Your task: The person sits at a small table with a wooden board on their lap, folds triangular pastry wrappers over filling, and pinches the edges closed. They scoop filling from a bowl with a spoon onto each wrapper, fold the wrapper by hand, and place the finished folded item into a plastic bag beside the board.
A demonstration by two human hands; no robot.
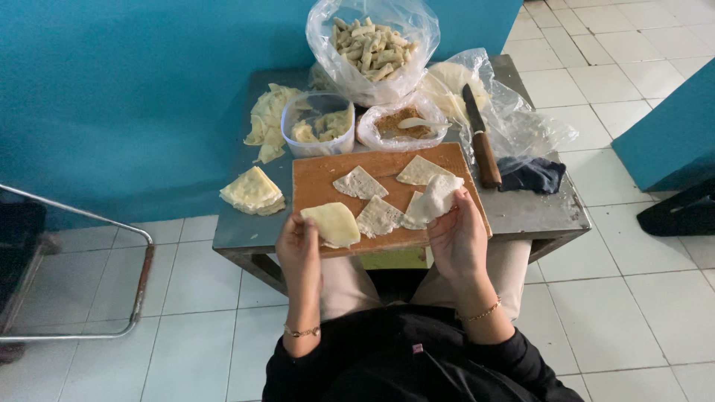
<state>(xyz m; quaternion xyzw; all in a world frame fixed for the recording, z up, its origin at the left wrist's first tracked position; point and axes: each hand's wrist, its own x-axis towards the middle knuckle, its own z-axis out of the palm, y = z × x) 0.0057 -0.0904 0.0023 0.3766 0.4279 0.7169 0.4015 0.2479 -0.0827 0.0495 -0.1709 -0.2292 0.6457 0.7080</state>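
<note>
A wooden cutting board (pixel 316 186) lies on a small metal table (pixel 536 208). Three pale triangular pastry wrappers (pixel 360 182) lie flat on the board. My left hand (pixel 298 249) holds a folded yellowish wrapper (pixel 333 223) at the board's near left edge. My right hand (pixel 456 234) holds up a thin white wrapper (pixel 436 199) at the near right of the board, peeling it away from the others.
Behind the board stand a clear tub of wrapper scraps (pixel 320 126), a bag of brown filling with a spoon (pixel 402 125) and a large bag of rolled pieces (pixel 372 46). A knife (pixel 480 138), a dark cloth (pixel 530 175) and wrapper stacks (pixel 253 192) lie around.
</note>
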